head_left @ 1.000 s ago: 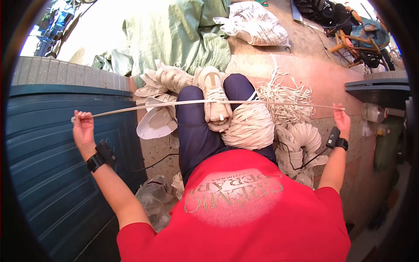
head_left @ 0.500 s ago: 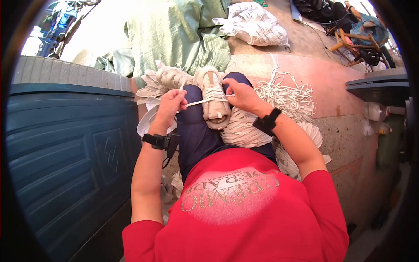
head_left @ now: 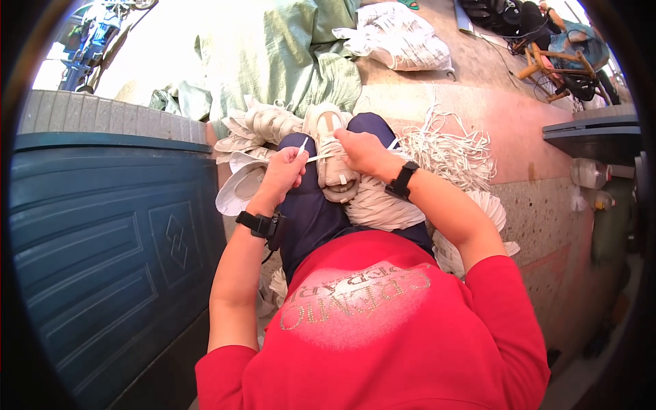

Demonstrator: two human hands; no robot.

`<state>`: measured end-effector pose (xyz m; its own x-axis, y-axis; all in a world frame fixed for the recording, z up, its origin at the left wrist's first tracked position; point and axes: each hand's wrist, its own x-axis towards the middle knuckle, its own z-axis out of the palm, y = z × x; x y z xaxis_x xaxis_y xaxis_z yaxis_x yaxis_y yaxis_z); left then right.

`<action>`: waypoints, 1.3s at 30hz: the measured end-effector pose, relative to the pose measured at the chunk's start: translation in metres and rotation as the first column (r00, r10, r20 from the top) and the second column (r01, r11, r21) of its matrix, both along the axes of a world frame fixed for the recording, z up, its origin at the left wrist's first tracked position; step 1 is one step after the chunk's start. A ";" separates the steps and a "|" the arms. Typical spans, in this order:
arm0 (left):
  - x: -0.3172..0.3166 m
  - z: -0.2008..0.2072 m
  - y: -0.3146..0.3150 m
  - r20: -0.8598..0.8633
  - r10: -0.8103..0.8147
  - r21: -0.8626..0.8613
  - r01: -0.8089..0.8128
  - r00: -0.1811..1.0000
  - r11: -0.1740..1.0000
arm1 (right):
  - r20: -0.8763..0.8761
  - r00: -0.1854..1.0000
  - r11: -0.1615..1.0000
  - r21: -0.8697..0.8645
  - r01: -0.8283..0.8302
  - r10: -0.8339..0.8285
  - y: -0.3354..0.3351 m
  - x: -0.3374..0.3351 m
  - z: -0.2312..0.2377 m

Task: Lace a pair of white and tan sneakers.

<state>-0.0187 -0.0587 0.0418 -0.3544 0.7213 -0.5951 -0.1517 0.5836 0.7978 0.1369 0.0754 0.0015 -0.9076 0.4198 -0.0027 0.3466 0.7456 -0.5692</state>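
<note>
A beige lace-up sneaker rests between my knees, its toe toward me. My left hand is closed beside it on a white shoelace, whose tip stands up from the pinched fingers. From there the lace runs across to the sneaker's lacing. Over the lacing lies my right hand, thumb up and fingers curled in; what it grips is hidden underneath. Another bit of lace shows just behind that hand, on its right side.
Several similar shoes lie heaped at the left. A pile of loose white laces spreads at the right, with bundled laces by my leg. Beyond are a green sheet and a white sack. A blue panel flanks my left.
My right hand has moved left and in over the sneaker's lacing. My left hand has shifted slightly right and down, and the lace tip now points up from it.
</note>
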 end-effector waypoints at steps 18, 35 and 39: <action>0.020 -0.053 0.077 -0.414 -0.623 -0.227 0.588 0.663 0.777 | -0.135 0.988 0.972 -0.230 0.042 -0.075 0.002 0.016 -0.009; 0.020 -0.032 0.054 -0.771 -0.256 0.064 0.472 0.583 0.879 | 0.039 0.959 0.493 -0.851 0.180 -0.282 0.022 0.018 -0.003; 0.023 -0.032 0.049 -0.496 -0.424 -0.007 0.485 0.758 0.875 | 0.071 0.947 0.371 -0.909 0.191 -0.313 0.020 0.022 0.002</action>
<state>0.0043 -0.0094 0.0098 -0.1785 0.9211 -0.3460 0.5160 0.3870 0.7642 0.1587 0.0958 0.0033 -0.7801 0.4373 -0.4474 0.3241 -0.3291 -0.8869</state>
